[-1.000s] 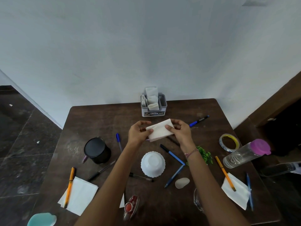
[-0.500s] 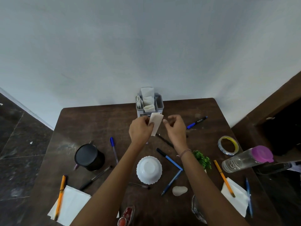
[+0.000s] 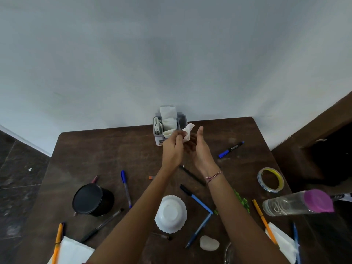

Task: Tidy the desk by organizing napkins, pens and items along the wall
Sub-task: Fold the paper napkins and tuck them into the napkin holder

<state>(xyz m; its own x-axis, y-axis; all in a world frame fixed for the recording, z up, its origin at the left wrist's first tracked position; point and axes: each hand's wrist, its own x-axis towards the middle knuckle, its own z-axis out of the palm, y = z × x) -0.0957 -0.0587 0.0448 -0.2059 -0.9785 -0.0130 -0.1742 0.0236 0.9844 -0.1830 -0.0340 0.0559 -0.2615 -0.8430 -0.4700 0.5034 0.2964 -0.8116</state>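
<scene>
A grey organizer (image 3: 182, 119) with several folded white napkins stands against the wall at the desk's far edge. My left hand (image 3: 173, 149) pinches a folded white napkin (image 3: 187, 132) right beside the organizer's right compartment. My right hand (image 3: 201, 149) hovers just to the right of it, fingers straight, holding nothing. Several pens lie scattered: a blue marker (image 3: 230, 149), a blue-capped pen (image 3: 126, 188), two blue pens (image 3: 197, 200) in an L, and an orange pen (image 3: 263, 221). More white napkins lie at the front left (image 3: 74, 252) and front right (image 3: 283, 244).
An upturned white bowl (image 3: 170, 213) sits between my forearms. A black cylindrical container (image 3: 91, 200) stands left. A tape roll (image 3: 270, 180), a clear bottle with a purple cap (image 3: 297, 203), a small green plant (image 3: 242, 202) and a white stone (image 3: 209, 245) are on the right and front.
Both hands moved forward to the organizer. The napkin went from a two-hand hold to my left hand alone, folded narrower, and my right hand let go and opened.
</scene>
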